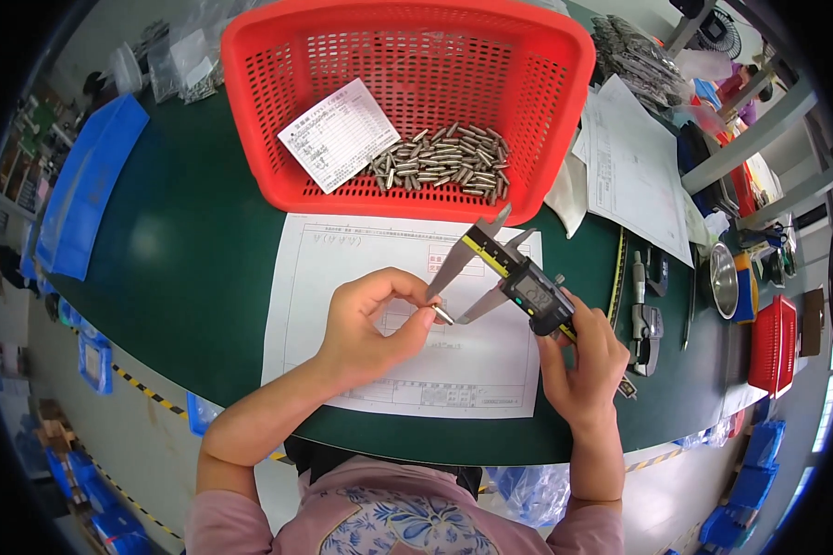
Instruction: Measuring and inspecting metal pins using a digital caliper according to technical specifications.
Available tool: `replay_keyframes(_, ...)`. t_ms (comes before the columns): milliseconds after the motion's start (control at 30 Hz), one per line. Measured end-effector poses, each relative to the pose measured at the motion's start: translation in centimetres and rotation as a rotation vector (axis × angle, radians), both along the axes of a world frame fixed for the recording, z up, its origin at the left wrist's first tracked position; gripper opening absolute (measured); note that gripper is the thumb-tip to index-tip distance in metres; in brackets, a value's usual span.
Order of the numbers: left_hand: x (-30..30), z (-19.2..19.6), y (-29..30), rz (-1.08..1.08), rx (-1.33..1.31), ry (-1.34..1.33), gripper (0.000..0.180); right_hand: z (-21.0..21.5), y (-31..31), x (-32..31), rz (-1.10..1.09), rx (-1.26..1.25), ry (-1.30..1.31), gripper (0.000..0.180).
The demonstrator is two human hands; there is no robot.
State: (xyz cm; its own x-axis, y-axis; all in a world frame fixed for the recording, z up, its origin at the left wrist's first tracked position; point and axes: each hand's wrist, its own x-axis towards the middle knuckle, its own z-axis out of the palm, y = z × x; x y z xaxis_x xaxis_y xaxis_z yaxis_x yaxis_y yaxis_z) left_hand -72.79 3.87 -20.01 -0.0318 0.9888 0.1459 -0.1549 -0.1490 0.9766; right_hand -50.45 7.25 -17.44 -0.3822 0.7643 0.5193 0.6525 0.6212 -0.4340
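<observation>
Between the thumb and forefinger of my left hand [379,324] is a small shiny metal pin [442,314]. My right hand [583,361] grips a digital caliper [518,277] by its display end, thumb below and fingers over the body. The caliper's jaws are spread apart and point down to the left, with the pin by their tips; whether they touch it I cannot tell. Under both hands lies a printed drawing sheet [342,268]. Beyond it a red plastic basket [407,208] holds a heap of similar metal pins [444,162] and a white form [338,134].
A micrometer [646,324] lies on the green table [185,250] to the right, near a metal bowl [724,280] and a small red basket [773,347]. More paper sheets [634,171] lie at the back right. A blue tray [88,190] is at the left edge.
</observation>
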Motion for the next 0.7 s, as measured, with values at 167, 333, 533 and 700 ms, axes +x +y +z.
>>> replay_keyframes(167, -0.22, -0.1, -0.24, 0.035, -0.002, 0.082, 0.008, 0.04, -0.05, -0.27, 0.014, 0.015, -0.022, 0.04)
replay_keyframes(333, 0.06, -0.09, -0.16, 0.051, -0.019, 0.029, 0.009, -0.24, 0.0, -0.03, 0.006, 0.008, -0.027, 0.04)
replay_keyframes(533, 0.17, 0.0, -0.23, 0.014, -0.052, -0.052, 0.008, -0.43, 0.07, 0.21, -0.025, 0.012, -0.038, 0.034)
replay_keyframes(700, 0.08, 0.17, -0.35, -0.041, -0.069, -0.081, 0.009, -0.1, -0.08, 0.24, -0.076, -0.018, -0.039, 0.033)
